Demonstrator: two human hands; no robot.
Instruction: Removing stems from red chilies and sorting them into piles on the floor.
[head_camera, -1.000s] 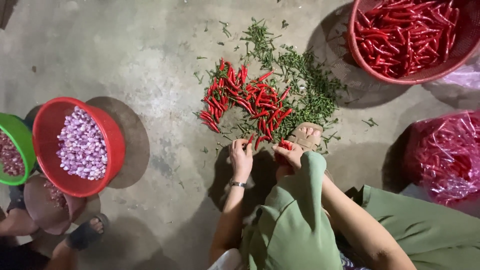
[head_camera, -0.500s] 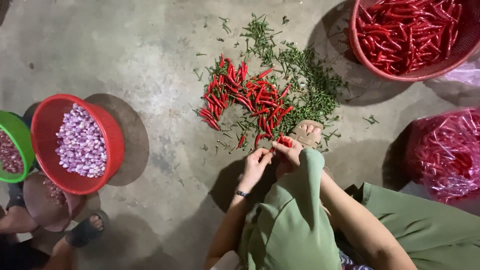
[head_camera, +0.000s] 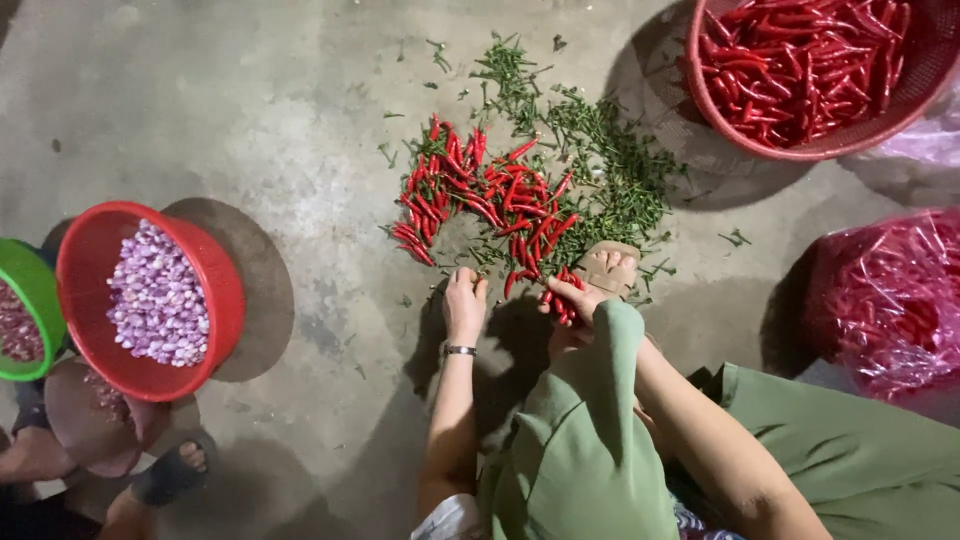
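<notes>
1. Right hand (head_camera: 572, 300): grip closed on a small bunch of red chilies (head_camera: 558, 300), held low by the sandalled foot (head_camera: 606, 268).
2. Left hand (head_camera: 465, 303): fingers loose, empty, reaching at the near edge of the chili pile (head_camera: 485, 195).
3. Green stems (head_camera: 610, 170) litter the floor; basket (head_camera: 905, 105) far right holds many chilies. Pile and red bag (head_camera: 885, 300) remain, so I judge the work partway.

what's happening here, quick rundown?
A person crouches over a pile of red chillies on the concrete floor. The right hand holds a small bunch of chillies; the left hand reaches at the pile's edge. Green stems lie scattered beside it. A red basket of chillies sits top right, a red basket of shallots at left.
</notes>
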